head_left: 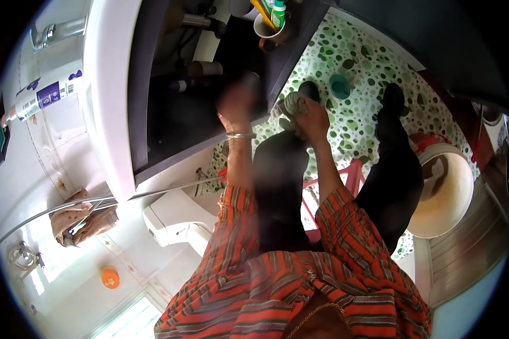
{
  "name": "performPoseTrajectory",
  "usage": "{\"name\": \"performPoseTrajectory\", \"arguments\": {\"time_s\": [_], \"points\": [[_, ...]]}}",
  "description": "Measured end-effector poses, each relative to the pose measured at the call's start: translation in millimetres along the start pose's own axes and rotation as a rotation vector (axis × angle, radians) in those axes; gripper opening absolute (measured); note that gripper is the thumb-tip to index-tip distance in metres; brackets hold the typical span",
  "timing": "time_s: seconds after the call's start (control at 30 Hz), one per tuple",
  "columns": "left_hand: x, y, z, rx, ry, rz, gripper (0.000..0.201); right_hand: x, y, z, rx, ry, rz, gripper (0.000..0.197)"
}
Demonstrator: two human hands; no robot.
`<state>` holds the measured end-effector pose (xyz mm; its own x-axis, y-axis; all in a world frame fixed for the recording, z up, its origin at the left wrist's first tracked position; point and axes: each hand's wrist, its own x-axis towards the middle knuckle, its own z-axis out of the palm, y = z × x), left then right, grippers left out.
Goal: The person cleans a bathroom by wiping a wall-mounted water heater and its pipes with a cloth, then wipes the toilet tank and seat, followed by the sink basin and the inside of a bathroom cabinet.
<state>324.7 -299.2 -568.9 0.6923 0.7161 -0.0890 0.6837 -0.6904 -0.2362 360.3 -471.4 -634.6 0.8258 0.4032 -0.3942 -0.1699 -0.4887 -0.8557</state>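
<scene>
My left hand (237, 107), smeared by motion, reaches into a dark open cabinet (175, 152). Its fingers are too blurred to show whether they hold anything. A bracelet circles that wrist. My right hand (315, 123) is closed round a crumpled greyish cloth (293, 106), just outside the cabinet's front edge and above my left knee. In the cabinet, near my left hand, lies a pale cylindrical container (205, 69). A white cup (266, 28) holding a green-and-white tube and something yellow stands at the cabinet's far corner.
A white washbasin edge (104, 90) borders the cabinet on the left. On the green-spotted floor (345, 51) sits a small teal cup (339, 86). To my right is a large pale bucket (455, 189). A pink stool (353, 176) shows beneath me. A metal hose (169, 191) crosses at left.
</scene>
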Motion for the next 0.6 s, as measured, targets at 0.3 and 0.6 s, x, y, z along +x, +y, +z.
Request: {"name": "performPoseTrajectory", "arguments": {"time_s": [0.3, 0.6], "points": [[32, 51, -82, -0.884, 0.577, 0.236, 0.022, 2, 12, 13, 0.106, 0.117, 0.046, 0.039], [95, 71, -62, -0.656, 0.241, 0.274, 0.053, 3, 27, 16, 0.121, 0.13, 0.099, 0.036]]}}
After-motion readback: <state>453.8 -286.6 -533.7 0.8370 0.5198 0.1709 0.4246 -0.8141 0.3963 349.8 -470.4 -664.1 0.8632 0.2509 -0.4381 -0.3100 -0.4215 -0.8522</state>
